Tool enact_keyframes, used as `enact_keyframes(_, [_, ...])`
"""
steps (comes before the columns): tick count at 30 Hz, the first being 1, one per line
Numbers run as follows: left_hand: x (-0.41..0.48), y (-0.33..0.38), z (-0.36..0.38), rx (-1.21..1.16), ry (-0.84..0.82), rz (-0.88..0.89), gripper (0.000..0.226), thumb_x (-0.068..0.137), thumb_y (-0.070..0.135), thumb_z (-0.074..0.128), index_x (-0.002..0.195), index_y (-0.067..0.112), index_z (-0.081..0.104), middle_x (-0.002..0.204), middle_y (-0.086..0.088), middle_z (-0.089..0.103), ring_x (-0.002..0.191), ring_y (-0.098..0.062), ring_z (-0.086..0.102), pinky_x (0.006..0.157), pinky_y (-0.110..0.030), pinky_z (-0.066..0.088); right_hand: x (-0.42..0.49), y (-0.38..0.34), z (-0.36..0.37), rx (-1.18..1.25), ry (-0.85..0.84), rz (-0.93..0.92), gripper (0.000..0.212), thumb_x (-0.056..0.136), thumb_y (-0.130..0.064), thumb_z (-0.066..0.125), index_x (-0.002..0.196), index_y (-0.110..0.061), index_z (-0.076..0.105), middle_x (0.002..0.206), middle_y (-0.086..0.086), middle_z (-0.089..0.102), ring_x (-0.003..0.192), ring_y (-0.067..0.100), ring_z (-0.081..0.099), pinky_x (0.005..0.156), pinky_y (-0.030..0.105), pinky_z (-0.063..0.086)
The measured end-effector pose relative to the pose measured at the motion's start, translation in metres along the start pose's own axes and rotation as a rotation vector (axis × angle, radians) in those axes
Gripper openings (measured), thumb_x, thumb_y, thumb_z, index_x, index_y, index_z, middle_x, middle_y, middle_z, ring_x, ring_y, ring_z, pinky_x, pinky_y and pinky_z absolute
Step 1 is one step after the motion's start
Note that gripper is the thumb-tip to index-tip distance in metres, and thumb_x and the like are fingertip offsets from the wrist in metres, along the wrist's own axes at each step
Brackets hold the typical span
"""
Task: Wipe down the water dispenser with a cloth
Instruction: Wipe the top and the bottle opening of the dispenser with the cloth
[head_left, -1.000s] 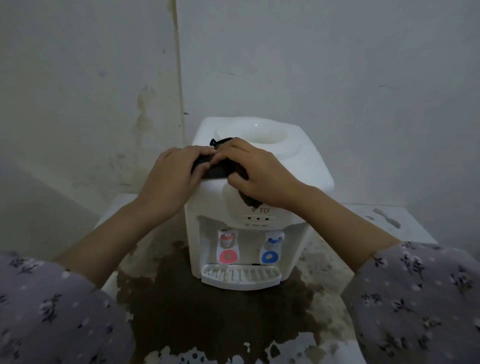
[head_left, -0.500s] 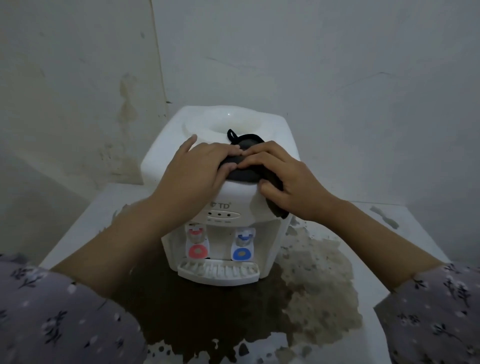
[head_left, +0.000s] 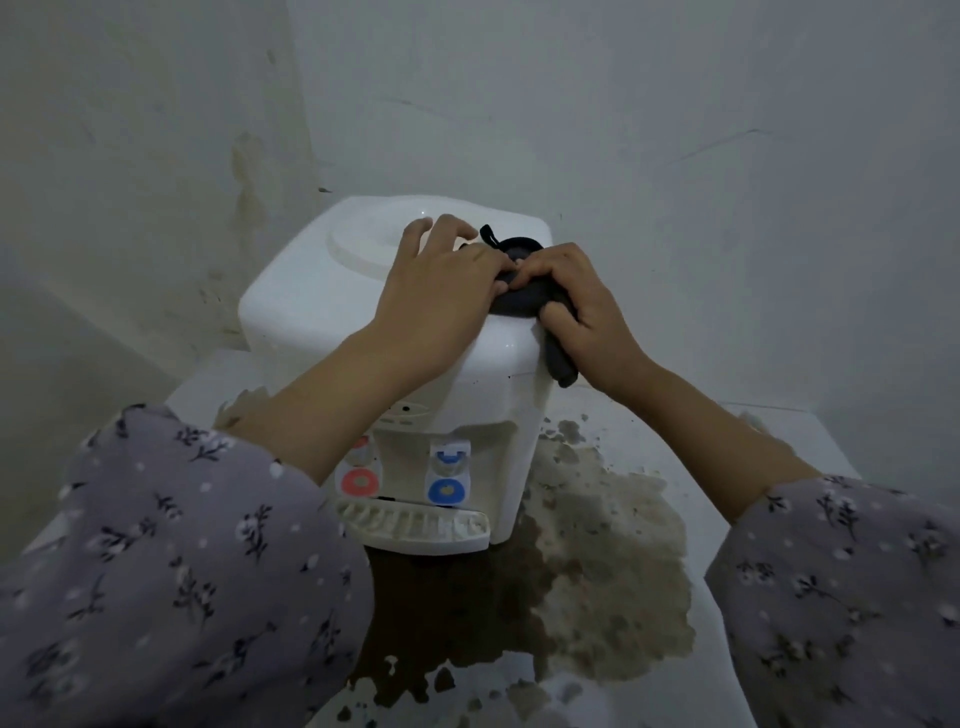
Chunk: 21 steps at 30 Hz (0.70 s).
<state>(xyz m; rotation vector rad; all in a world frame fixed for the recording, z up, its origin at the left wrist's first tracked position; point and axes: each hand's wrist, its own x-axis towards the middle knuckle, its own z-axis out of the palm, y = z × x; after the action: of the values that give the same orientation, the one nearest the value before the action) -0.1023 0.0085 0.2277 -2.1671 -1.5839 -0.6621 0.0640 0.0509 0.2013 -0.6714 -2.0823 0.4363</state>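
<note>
A white tabletop water dispenser (head_left: 306, 301) stands on a white table, with a red tap and a blue tap above its drip tray (head_left: 415, 527). A black cloth (head_left: 522, 301) lies on the dispenser's top front right corner, one end hanging down the right side. My right hand (head_left: 582, 312) grips the cloth with curled fingers. My left hand (head_left: 441, 291) lies on the dispenser's top with its fingers pinching the cloth's left edge. Much of the cloth is hidden under both hands.
The table (head_left: 675, 431) has a large dark worn patch (head_left: 519, 597) in front of and right of the dispenser. Stained grey walls (head_left: 675, 156) meet in a corner close behind the dispenser.
Both hands and the cloth have slid from the dispenser's top front middle to its right front corner. The view has shifted, so the dispenser appears more turned.
</note>
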Motion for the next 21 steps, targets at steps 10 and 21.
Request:
enact_keyframes(10, [-0.036,0.010,0.011,-0.021,0.317,0.096,0.027,0.094,0.020,0.047,0.114,0.019,0.065,0.108,0.007,0.069,0.110,-0.023,0.054,0.099,-0.041,0.031,-0.048,0.021,0.037,-0.360,0.241,-0.398,0.028,0.092,-0.009,0.042,0.120,-0.008,0.042,0.131,0.014,0.037,0.129,0.031,0.035,0.107,0.043,0.036])
enact_keyframes(21, [-0.096,0.000,0.043,0.201,0.421,0.446,0.022,0.093,0.013,0.054,0.109,0.018,0.067,0.124,0.008,0.061,0.112,-0.019,0.050,0.099,-0.040,0.031,-0.112,0.056,0.092,-0.540,0.197,-0.437,0.073,0.086,0.001,0.057,0.147,-0.019,0.022,0.155,-0.007,0.003,0.145,0.025,0.004,0.114,0.050,0.018])
